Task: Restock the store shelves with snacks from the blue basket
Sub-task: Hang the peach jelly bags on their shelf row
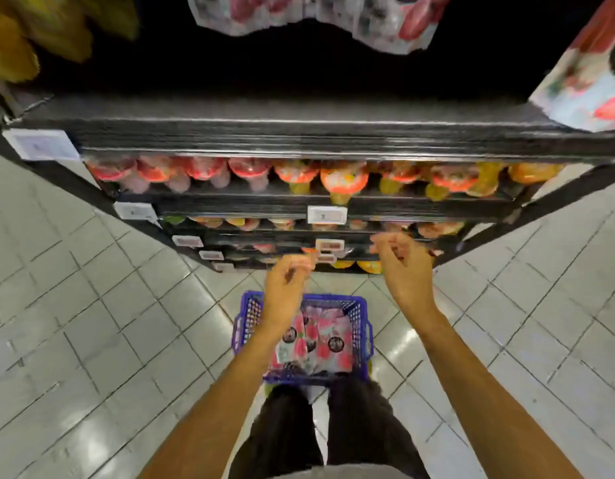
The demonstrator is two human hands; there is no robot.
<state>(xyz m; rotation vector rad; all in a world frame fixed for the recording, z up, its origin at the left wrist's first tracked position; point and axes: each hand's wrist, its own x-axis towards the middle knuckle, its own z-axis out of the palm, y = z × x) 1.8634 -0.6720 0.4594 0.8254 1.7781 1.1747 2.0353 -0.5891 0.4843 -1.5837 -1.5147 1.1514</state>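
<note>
The blue basket (pixel 361 319) sits on the tiled floor at my feet, in front of the black shelf unit (pixel 299 133). Several pink and white snack packets (pixel 316 344) lie inside it. My left hand (pixel 287 288) hovers above the basket's left side, fingers loosely curled and holding nothing. Further right and slightly higher, my right hand (pixel 402 267) hangs in front of the low shelves, also empty with fingers bent. More of the same pink packets (pixel 316 15) stand at the back of the top shelf, and one (pixel 589 81) at its right end.
The lower shelves hold rows of red and orange snack bags (pixel 344 181) with white price tags (pixel 326 215) on the rails. Yellow bags (pixel 29 32) sit at the top left. Grey floor tiles (pixel 91 305) spread on both sides.
</note>
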